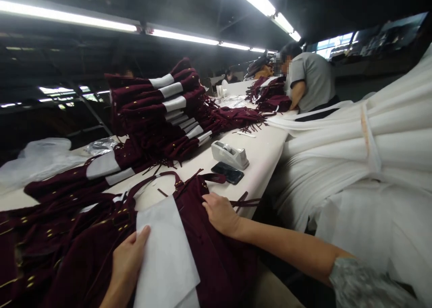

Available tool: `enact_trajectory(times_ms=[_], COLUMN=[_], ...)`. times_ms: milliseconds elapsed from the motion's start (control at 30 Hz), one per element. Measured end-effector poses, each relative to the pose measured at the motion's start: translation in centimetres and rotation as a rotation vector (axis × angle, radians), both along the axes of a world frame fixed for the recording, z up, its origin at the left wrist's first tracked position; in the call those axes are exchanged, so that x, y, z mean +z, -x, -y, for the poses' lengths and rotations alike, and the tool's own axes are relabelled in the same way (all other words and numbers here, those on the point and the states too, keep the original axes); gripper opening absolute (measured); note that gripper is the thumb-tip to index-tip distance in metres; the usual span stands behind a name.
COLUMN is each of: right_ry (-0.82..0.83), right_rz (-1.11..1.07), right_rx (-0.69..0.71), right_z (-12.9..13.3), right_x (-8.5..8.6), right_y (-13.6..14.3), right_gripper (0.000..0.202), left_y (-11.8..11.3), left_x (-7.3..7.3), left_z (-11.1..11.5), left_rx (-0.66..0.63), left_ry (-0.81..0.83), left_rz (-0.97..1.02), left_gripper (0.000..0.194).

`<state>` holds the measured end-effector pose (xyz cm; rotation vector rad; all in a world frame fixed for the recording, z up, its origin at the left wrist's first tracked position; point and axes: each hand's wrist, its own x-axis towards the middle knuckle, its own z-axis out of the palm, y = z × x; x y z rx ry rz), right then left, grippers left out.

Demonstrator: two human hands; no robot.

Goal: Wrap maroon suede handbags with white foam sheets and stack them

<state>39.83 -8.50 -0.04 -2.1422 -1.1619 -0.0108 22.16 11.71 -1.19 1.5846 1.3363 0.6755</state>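
Lower left of frame: left hand (126,263) is lying open and flat, fingers pressing the white paper sheet (165,254) onto the maroon velvet garment (209,249), apparently keeping it from sliding. Centre: right hand (221,214) is resting open, palm down on the garment's upper edge, gripping nothing. Upper left: a folded garment stack (162,105) is sitting. Centre right: tape dispenser (229,155) and phone (227,172) are lying on the table (263,155).

Left grip (126,260) flat, right grip (221,214) flat, forearm extended
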Motion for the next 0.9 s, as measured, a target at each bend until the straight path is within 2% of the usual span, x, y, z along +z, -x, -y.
enact_trajectory(times_ms=[67,167,233,300,400,467,633,733,800,833,900], right_ry=[-0.045,-0.045,-0.022,-0.004,0.038,0.088,0.149,0.062,-0.022,-0.062,-0.121], right_rz=[-0.095,-0.325,-0.423,-0.396,-0.251,-0.261,-0.515,-0.845,-1.076,-1.113,-1.028], right_rx=[-0.029,-0.100,-0.095,-0.081,-0.065,-0.005,0.250,0.373,0.382,0.346,0.247], right_z=[-0.4,-1.0,-1.2,-1.3,-1.0,-0.9,-0.9,-0.8,-0.9,-1.1,-2.1], right_x=[0.0,-0.9,-1.7,-2.1,-1.7,-1.0,0.0,-0.4,-0.5,-0.4,0.3], right_y=[-0.4,-1.9,-2.9,-3.6,-4.2,-4.9,-7.6,-8.3,-8.1,-7.9,-7.8], right_gripper=[0.021,0.035,0.042,0.040,0.034,0.036,0.038,0.033,0.029,0.028,0.027], left_y=[0.0,-0.2,-0.2,-0.2,-0.2,-0.2,-0.7,-0.8,-0.7,-0.7,-1.0], left_x=[0.4,0.7,0.7,0.5,0.2,0.2,0.8,1.2,1.6,1.8,2.2], left_z=[-0.1,-0.1,-0.1,-0.3,-0.4,-0.3,1.0,1.7,1.7,1.5,0.9], left_rx=[0.029,0.025,0.021,0.026,0.032,0.033,0.063,0.064,0.070,0.078,0.106], left_ry=[-0.003,-0.042,-0.053,-0.043,-0.024,-0.033,-0.036,-0.046,-0.070,-0.087,-0.133], left_rz=[-0.059,-0.125,-0.141,-0.143,-0.127,-0.124,-0.049,-0.032,-0.015,0.000,0.035], left_gripper=[0.054,0.054,0.052,0.051,0.052,0.052,0.047,0.044,0.042,0.041,0.038])
